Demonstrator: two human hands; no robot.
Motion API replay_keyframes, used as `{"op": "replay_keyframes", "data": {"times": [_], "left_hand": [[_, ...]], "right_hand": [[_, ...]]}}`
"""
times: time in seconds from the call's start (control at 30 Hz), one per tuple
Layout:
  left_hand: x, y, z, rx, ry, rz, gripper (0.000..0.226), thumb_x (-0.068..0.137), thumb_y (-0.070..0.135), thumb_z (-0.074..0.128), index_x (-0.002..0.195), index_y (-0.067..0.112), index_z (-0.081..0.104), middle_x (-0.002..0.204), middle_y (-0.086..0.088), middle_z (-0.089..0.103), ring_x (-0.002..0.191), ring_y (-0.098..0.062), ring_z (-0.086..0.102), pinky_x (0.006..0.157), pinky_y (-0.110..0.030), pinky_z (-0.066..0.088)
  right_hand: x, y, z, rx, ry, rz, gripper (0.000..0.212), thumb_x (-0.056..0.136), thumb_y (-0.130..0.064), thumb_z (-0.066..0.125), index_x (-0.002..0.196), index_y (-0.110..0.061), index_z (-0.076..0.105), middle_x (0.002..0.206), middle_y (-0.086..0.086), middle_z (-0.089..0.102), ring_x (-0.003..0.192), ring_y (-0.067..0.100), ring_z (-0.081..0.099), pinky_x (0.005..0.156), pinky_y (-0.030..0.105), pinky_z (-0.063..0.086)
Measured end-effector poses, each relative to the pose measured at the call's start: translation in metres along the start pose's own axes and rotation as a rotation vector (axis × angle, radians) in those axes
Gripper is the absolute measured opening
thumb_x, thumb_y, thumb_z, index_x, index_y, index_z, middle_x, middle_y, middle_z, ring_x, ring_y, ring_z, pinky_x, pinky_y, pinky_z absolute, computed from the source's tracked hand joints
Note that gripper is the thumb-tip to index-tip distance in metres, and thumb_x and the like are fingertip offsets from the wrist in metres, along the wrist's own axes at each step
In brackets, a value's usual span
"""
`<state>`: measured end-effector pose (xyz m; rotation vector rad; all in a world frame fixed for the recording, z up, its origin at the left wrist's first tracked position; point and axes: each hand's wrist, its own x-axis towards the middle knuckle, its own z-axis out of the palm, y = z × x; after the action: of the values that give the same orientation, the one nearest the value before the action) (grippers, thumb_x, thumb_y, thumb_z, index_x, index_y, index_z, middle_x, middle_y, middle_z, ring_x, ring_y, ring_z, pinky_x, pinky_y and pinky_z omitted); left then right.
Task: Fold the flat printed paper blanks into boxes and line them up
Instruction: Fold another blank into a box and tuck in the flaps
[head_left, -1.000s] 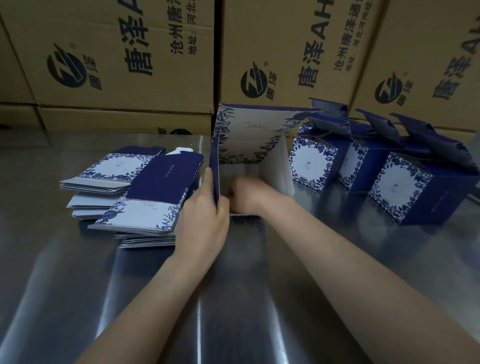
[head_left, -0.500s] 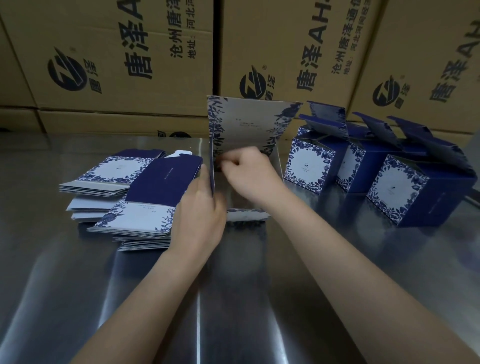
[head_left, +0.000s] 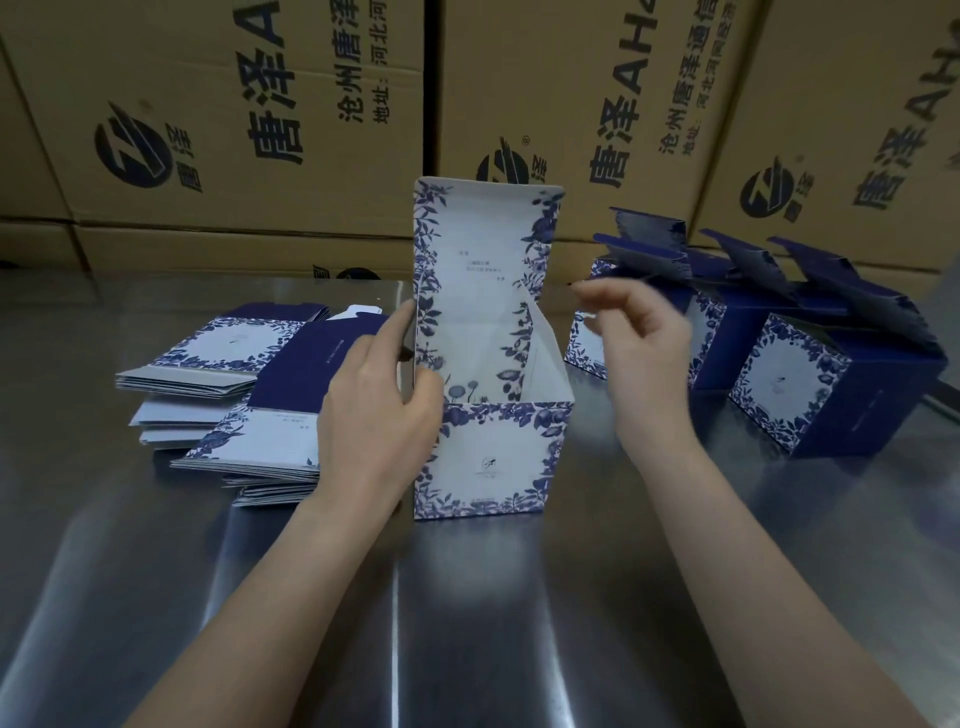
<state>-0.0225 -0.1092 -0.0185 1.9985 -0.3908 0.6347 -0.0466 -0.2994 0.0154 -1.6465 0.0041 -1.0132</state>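
- The box (head_left: 493, 415), half formed a second ago, is now stood squarely on the surface (head_left: 467, 623), lid flap raised.
- Its left wall is gripped by the left hand (head_left: 374, 410).
- The right hand (head_left: 636, 343) has been withdrawn rightward, loosely curled, empty.
- Finished boxes (head_left: 789, 379) lie beyond that hand; flat blanks (head_left: 234, 410) remain beside the left hand.

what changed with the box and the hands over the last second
The box went from a half-open blank to a squared, upright shape on the table, lid flap standing up. The right hand came out of it and let go; it now hovers empty to the right. The left hand still grips the box's left wall. The flat blanks and the finished boxes stayed put.
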Motion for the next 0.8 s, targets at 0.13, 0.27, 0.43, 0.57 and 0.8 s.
{"op": "replay_keyframes", "data": {"times": [0.13, 0.27, 0.43, 0.57, 0.8], "left_hand": [[0.001, -0.001, -0.001, -0.046, -0.015, -0.001, 0.059, 0.085, 0.038, 0.04, 0.144, 0.038, 0.045, 0.112, 0.01, 0.057, 0.101, -0.007, 0.05, 0.079, -0.027, 0.036], [0.002, -0.007, 0.004, -0.102, -0.075, 0.005, 0.055, 0.088, 0.048, 0.041, 0.143, 0.041, 0.045, 0.118, 0.009, 0.052, 0.093, 0.008, 0.05, 0.078, -0.02, 0.039], [0.0, -0.015, 0.006, -0.207, -0.185, -0.001, 0.058, 0.088, 0.059, 0.041, 0.143, 0.041, 0.043, 0.14, 0.012, 0.041, 0.125, 0.006, 0.039, 0.088, 0.004, 0.027], [-0.001, -0.016, 0.01, -0.332, -0.267, -0.078, 0.054, 0.088, 0.065, 0.027, 0.133, 0.047, 0.051, 0.154, 0.017, 0.026, 0.135, 0.012, 0.023, 0.105, -0.006, 0.019], [0.004, -0.013, 0.012, -0.474, -0.26, -0.22, 0.038, 0.092, 0.026, 0.039, 0.109, 0.048, 0.066, 0.155, 0.013, 0.032, 0.143, 0.0, 0.027, 0.118, -0.035, 0.024]], "right_hand": [[-0.005, 0.025, 0.006, 0.035, -0.16, 0.097, 0.036, 0.093, 0.005, 0.047, 0.103, -0.019, 0.072, 0.105, -0.004, 0.072, 0.105, 0.011, 0.065, 0.096, 0.028, 0.051], [-0.01, 0.031, 0.009, 0.082, -0.26, 0.147, 0.034, 0.097, 0.001, 0.047, 0.111, -0.021, 0.07, 0.116, -0.002, 0.07, 0.112, 0.012, 0.063, 0.103, 0.032, 0.048], [-0.014, 0.031, 0.008, 0.122, -0.336, 0.178, 0.032, 0.098, -0.003, 0.048, 0.114, -0.019, 0.07, 0.123, -0.007, 0.067, 0.117, 0.003, 0.059, 0.104, 0.023, 0.044], [-0.014, 0.03, 0.006, 0.155, -0.376, 0.225, 0.029, 0.097, -0.002, 0.05, 0.114, -0.016, 0.069, 0.129, -0.002, 0.064, 0.123, 0.008, 0.056, 0.106, 0.027, 0.044], [-0.013, 0.03, 0.008, 0.25, -0.318, 0.422, 0.035, 0.092, 0.003, 0.055, 0.117, -0.02, 0.064, 0.128, 0.008, 0.057, 0.115, 0.019, 0.06, 0.09, 0.029, 0.053]]}}
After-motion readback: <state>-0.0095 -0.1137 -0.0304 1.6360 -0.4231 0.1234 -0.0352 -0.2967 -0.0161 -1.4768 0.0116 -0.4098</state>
